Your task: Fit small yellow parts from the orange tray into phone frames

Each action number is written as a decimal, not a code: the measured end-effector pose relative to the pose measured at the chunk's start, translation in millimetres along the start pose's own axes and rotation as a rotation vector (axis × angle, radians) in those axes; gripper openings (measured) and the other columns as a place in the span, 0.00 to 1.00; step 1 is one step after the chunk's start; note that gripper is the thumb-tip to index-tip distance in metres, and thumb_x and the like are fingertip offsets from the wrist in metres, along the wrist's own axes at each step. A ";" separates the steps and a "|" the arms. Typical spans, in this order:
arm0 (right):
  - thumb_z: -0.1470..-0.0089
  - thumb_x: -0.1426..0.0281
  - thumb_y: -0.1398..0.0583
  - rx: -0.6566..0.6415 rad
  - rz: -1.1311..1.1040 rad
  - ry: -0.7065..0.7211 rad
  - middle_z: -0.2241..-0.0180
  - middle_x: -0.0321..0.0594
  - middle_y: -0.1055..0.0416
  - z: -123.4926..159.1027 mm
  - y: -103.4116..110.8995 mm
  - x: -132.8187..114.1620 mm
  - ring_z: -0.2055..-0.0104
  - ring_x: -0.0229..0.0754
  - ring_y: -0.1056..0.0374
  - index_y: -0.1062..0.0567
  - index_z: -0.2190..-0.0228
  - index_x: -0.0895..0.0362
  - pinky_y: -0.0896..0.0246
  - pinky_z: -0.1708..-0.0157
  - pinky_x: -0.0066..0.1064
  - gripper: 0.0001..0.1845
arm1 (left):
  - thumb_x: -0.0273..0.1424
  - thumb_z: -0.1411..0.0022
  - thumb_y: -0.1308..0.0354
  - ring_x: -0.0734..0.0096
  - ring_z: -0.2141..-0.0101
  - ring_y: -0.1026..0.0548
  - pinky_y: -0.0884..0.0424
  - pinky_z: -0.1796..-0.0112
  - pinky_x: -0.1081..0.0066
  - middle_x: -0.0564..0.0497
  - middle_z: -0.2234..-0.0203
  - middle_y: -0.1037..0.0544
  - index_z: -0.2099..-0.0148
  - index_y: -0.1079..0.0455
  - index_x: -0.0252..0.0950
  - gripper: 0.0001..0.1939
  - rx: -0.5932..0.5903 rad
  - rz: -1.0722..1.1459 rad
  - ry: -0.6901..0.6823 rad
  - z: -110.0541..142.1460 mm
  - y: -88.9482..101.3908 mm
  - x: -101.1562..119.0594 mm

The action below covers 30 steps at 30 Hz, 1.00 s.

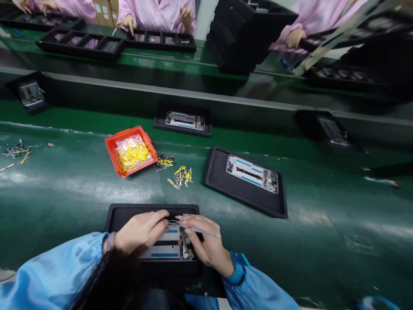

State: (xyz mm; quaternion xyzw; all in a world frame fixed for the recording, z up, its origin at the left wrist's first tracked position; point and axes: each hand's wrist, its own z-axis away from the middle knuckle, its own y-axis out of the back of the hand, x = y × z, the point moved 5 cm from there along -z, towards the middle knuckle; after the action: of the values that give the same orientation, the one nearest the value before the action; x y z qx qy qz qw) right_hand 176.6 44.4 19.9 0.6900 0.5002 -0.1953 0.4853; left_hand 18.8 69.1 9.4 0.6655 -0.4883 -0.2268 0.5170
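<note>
My left hand lies over the left part of an opened phone, fingers bent together and fingertips at its upper edge. Whatever those fingertips pinch is too small to make out. In my right hand is a pair of tweezers, gripped between thumb and fingers, with the tips pointing left toward my left fingertips. The phone shows silver plates, blue strips and a dark centre band. It rests in a black tray, partly covered by my hands and some dark hair.
A red bin holds bagged yellow-marked strips. Beside it lie small piles of loose strips. Another black tray carries an opened phone. More trays sit on the green strip behind; co-workers in pink sleeves sit opposite.
</note>
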 end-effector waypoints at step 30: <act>0.37 0.51 0.56 0.132 0.609 -0.478 0.76 0.36 0.29 38.5 10.2 28.1 0.77 0.43 0.27 0.34 0.74 0.51 0.39 0.82 0.30 0.23 | 0.16 0.41 0.58 0.69 0.64 0.25 0.25 0.62 0.71 0.43 0.58 0.30 0.62 0.35 0.33 0.13 0.044 0.179 0.207 -4.8 -11.9 -12.2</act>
State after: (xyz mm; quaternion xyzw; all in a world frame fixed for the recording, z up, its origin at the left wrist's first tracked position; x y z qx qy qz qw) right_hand 205.7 24.9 -13.9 0.7718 0.1318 -0.2290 0.5784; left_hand 22.5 82.0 -2.1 0.6503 -0.4946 -0.0994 0.5680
